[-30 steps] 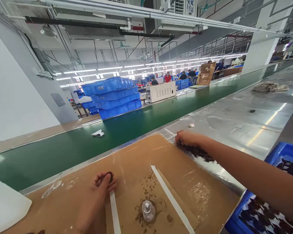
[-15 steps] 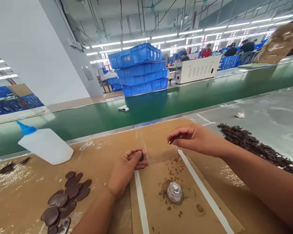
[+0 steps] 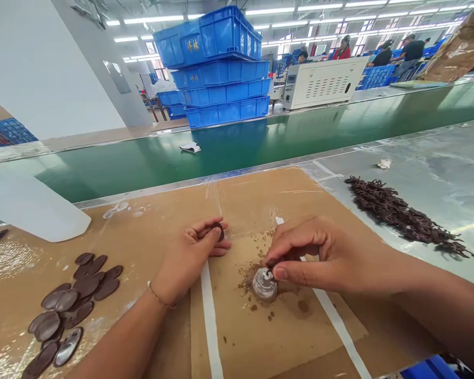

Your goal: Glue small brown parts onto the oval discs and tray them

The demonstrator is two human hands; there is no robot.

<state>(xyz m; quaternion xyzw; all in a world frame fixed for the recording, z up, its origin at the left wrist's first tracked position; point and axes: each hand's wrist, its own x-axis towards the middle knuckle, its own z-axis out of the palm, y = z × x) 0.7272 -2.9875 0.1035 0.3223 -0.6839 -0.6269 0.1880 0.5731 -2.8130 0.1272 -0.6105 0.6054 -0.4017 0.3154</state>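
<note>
My left hand (image 3: 181, 263) is closed on a dark brown oval disc (image 3: 219, 231), held between thumb and fingers above a strip of white tape. My right hand (image 3: 324, 258) pinches a small dark brown twisted piece (image 3: 270, 262), partly hidden by the fingers. Its tip is at a small round clear dish (image 3: 264, 288) with whitish stuff on top, and I cannot tell if they touch. Brown spots surround the dish on the cardboard (image 3: 260, 337). To the left lies a pile of brown oval discs (image 3: 87, 285). A heap of dark twisted pieces (image 3: 398, 213) lies at the right.
A white squeeze bottle (image 3: 39, 205) lies on its side at the left. Behind the cardboard runs a green conveyor belt (image 3: 150, 163) with a scrap of paper (image 3: 190, 148). Stacked blue crates (image 3: 225, 87) and a cream machine housing (image 3: 324, 81) stand beyond it. People work farther back.
My right hand has come down and nearer, bringing the dark piece from above the cardboard to the dish. My left hand still holds the disc. The view has tilted down.
</note>
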